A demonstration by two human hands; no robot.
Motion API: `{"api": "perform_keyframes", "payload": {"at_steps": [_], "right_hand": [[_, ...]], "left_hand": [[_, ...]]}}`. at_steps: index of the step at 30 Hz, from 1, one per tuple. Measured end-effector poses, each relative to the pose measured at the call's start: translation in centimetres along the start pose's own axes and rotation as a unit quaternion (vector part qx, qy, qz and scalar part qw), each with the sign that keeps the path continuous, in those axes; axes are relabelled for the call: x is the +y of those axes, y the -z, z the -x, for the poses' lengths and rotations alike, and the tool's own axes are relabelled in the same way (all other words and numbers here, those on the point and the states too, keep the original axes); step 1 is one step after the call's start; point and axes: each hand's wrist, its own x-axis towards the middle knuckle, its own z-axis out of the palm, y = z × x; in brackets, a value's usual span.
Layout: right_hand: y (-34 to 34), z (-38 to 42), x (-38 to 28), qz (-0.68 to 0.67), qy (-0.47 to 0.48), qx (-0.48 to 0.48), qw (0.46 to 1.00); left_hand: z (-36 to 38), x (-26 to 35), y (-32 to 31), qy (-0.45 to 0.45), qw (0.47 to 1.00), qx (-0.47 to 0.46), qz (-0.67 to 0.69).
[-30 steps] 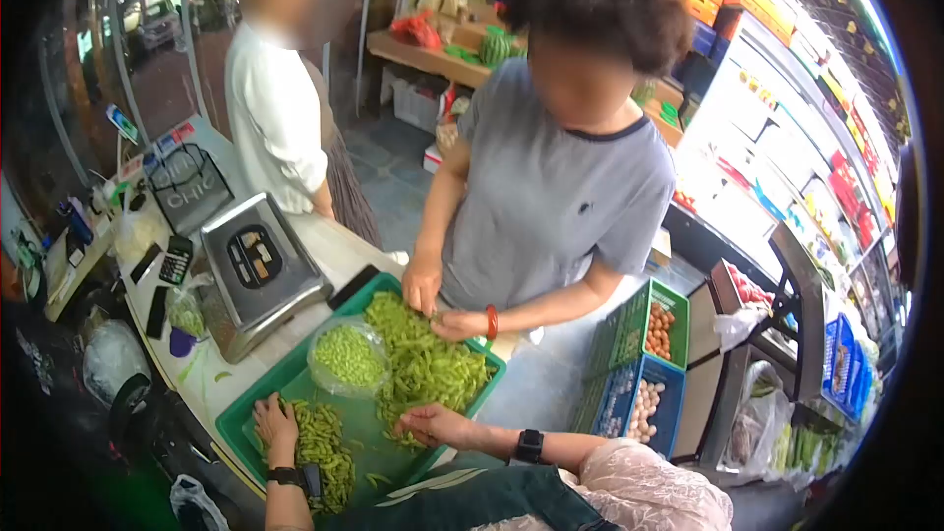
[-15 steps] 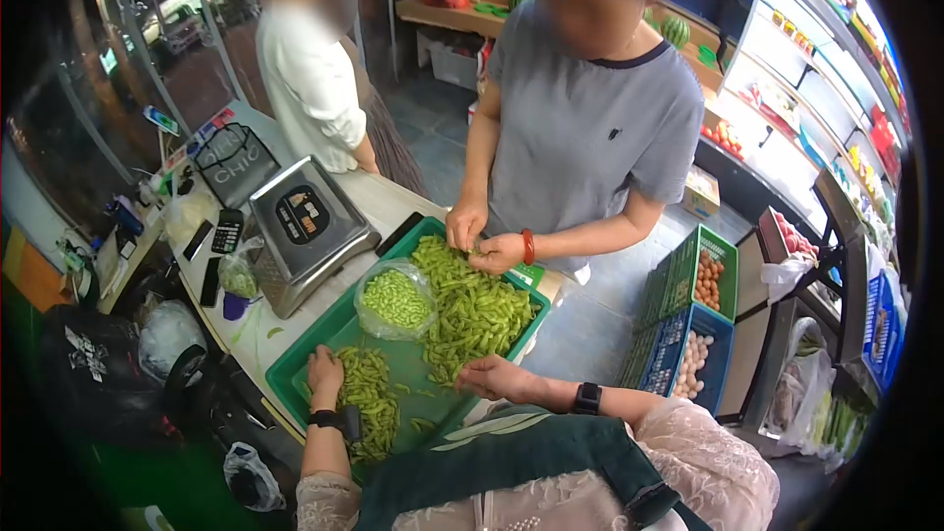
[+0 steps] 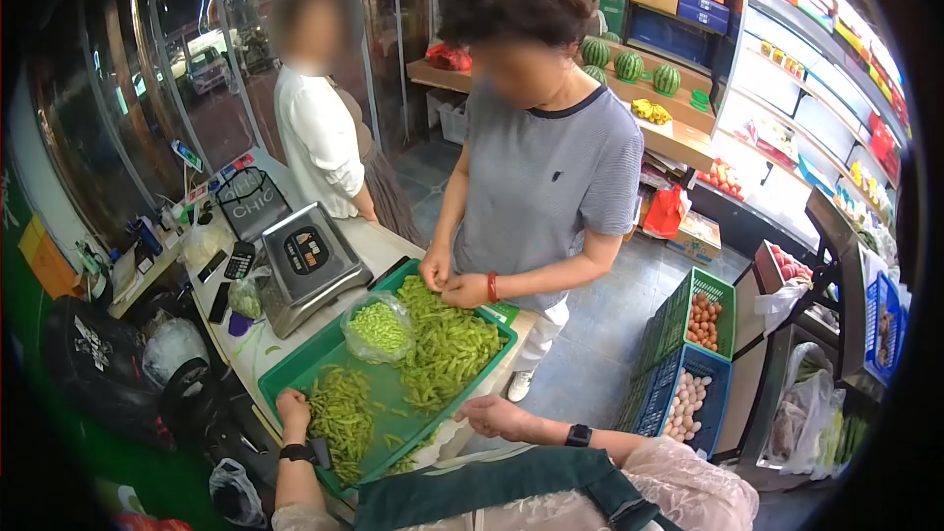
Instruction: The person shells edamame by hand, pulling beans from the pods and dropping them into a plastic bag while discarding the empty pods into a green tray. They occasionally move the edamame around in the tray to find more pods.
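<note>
A green tray (image 3: 264, 374) holds two heaps of green pods, a larger heap (image 3: 442, 339) at the right and a smaller one (image 3: 341, 418) at the left. Between them, toward the back, sits a clear bag of shelled green beans (image 3: 379, 329). At the tray's left edge is my left hand (image 3: 293, 413), closed beside the smaller heap; what its fingers hold, if anything, is hidden. Just outside the tray's right front edge, my right hand (image 3: 497, 417) has its fingertips pinched together, and anything between them is too small to make out.
A co-worker in a grey shirt (image 3: 551, 177) has both hands over the larger heap. Another person in white (image 3: 320, 143) stands behind the metal scale (image 3: 310, 261). Crates of eggs (image 3: 688, 403) stand on the floor at the right.
The whole view has shifted, with the tray now lower and further left. My right hand has moved from over the tray to outside its right edge. My left hand stays at the left edge.
</note>
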Motion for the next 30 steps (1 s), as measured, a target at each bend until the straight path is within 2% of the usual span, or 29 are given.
{"api": "perform_keyframes", "payload": {"at_steps": [2,3,5,6,7,9,12,13,15,17,20,21,22,27,29,30], "right_hand": [[0.3,0.4,0.3,0.008,0.006,0.003,1.000],[0.4,0.6,0.2,0.010,0.005,0.002,1.000],[0.6,1.4,0.3,0.026,0.024,0.006,0.999],[0.9,1.5,0.2,0.020,0.017,0.009,1.000],[1.3,1.1,0.0,0.021,0.009,0.013,1.000],[2.7,0.4,-0.8,0.000,0.042,0.023,0.999],[4.7,-0.6,-4.0,0.010,0.044,0.057,0.997],[5.8,-1.6,-4.4,0.003,0.067,0.074,0.995],[7.1,-3.4,-4.8,-0.010,0.084,0.089,0.992],[8.2,-4.4,-5.6,0.035,0.124,0.124,0.984],[8.9,-5.5,-7.4,0.019,0.136,0.128,0.982],[9.4,-6.4,-7.8,0.042,0.139,0.137,0.980],[9.4,-6.9,-8.2,0.053,0.151,0.143,0.977],[9.2,-10.0,-7.8,0.008,0.159,0.171,0.972],[8.0,-10.1,-7.1,0.015,0.168,0.182,0.969],[6.9,-9.8,-6.4,0.043,0.153,0.154,0.975]], "left_hand": [[-0.1,-1.8,-1.3,-0.056,0.975,0.133,0.169],[-0.4,-1.9,-1.4,-0.055,0.975,0.134,0.170],[-0.3,-2.5,-2.6,-0.014,0.924,0.133,0.358],[2.6,-0.1,-0.8,0.011,0.898,0.086,0.431],[3.3,0.4,-0.2,0.018,0.898,0.080,0.432],[4.0,1.0,-0.9,0.035,0.827,0.040,0.559],[5.9,2.2,-1.5,0.006,0.776,0.012,0.630],[6.2,2.4,-2.0,0.016,0.777,0.010,0.629],[6.7,3.2,-2.6,0.042,0.700,0.020,0.712],[7.0,3.4,-2.8,0.056,0.686,0.013,0.725],[7.8,3.9,-2.6,0.072,0.600,-0.035,0.796],[7.8,3.9,-2.6,0.082,0.598,-0.014,0.797],[7.6,3.7,-2.8,0.073,0.590,-0.031,0.803],[9.0,4.2,-1.9,0.064,0.557,-0.067,0.825],[9.7,3.8,-2.0,0.097,0.526,-0.083,0.841],[10.0,3.6,-2.3,0.098,0.505,-0.097,0.852]]}}
